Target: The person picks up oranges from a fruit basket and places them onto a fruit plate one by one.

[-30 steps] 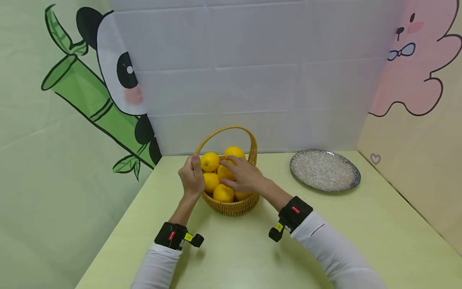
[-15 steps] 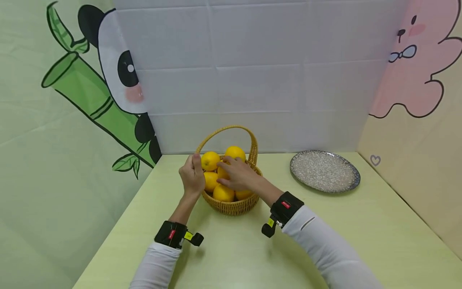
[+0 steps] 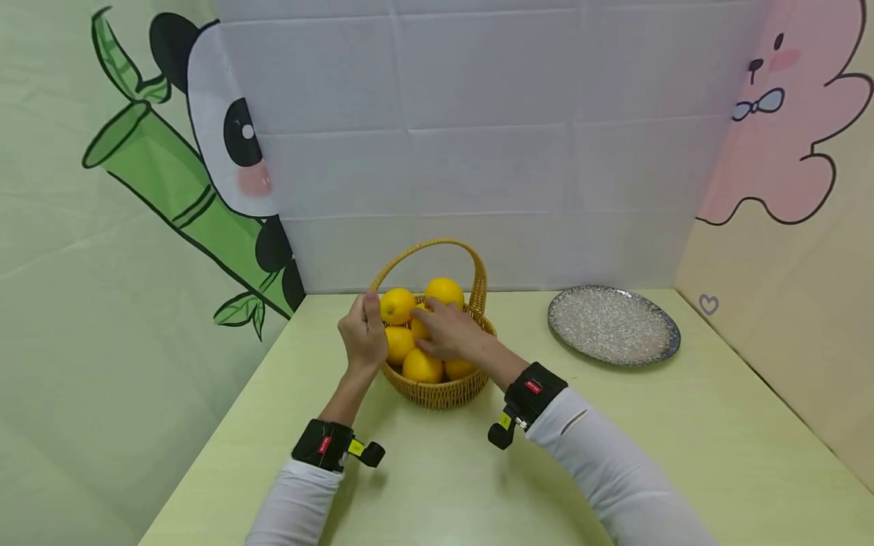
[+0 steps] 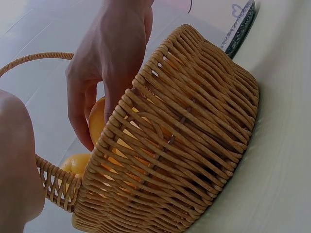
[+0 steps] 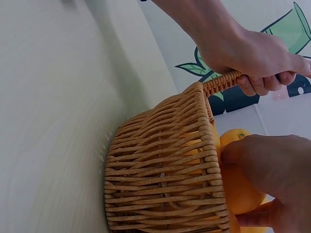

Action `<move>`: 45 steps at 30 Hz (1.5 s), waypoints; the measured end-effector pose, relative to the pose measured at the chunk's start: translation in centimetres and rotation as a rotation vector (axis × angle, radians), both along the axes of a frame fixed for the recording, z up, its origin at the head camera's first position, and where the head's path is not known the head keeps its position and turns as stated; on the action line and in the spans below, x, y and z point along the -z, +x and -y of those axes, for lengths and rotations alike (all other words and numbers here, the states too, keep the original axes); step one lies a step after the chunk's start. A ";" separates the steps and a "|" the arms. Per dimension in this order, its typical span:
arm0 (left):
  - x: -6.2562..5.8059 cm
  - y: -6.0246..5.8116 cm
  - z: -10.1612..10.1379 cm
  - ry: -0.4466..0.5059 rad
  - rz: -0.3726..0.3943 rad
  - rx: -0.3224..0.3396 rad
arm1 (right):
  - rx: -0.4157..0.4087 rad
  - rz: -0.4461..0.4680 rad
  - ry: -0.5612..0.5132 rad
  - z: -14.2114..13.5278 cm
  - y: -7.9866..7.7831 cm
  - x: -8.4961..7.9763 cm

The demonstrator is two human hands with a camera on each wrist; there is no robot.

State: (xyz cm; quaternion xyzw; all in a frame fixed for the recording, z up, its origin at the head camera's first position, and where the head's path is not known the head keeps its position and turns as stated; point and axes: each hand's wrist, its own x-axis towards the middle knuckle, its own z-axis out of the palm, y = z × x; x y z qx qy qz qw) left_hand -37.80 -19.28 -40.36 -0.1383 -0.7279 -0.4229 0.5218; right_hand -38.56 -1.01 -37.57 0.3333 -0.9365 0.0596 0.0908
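Note:
A wicker basket (image 3: 437,394) full of yellow-orange oranges stands near the back of the table. My left hand (image 3: 363,331) grips the left side of its arched handle (image 3: 444,241), fingers wrapped round it. Inside the basket, my right hand (image 3: 452,331) has its fingers and thumb round an orange (image 5: 238,189) in the middle of the pile. In the left wrist view those fingers reach down over the same orange (image 4: 97,121), behind the woven rim. Other oranges lie around it, among them one at the back (image 3: 444,290) and one at the front (image 3: 422,366).
An oval speckled plate (image 3: 614,326) with a dark rim lies on the table to the right of the basket. Behind the pale green table (image 3: 423,470) rises a white cloth backdrop (image 3: 478,167), with printed cartoon side panels left and right.
My right hand has moved slightly left and lower into the basket, its fingers closing round the middle orange. My left hand keeps its hold on the handle.

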 end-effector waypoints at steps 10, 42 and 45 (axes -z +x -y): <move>-0.2 0.0 -0.2 0.003 -0.014 0.008 | 0.001 -0.025 -0.003 -0.1 -0.1 0.0; -0.2 0.2 -0.2 0.000 -0.004 0.004 | -0.058 -0.010 -0.086 -1.2 0.2 -0.3; -0.2 0.1 -0.2 0.002 -0.013 0.003 | -0.064 -0.018 -0.093 -1.6 0.5 -0.6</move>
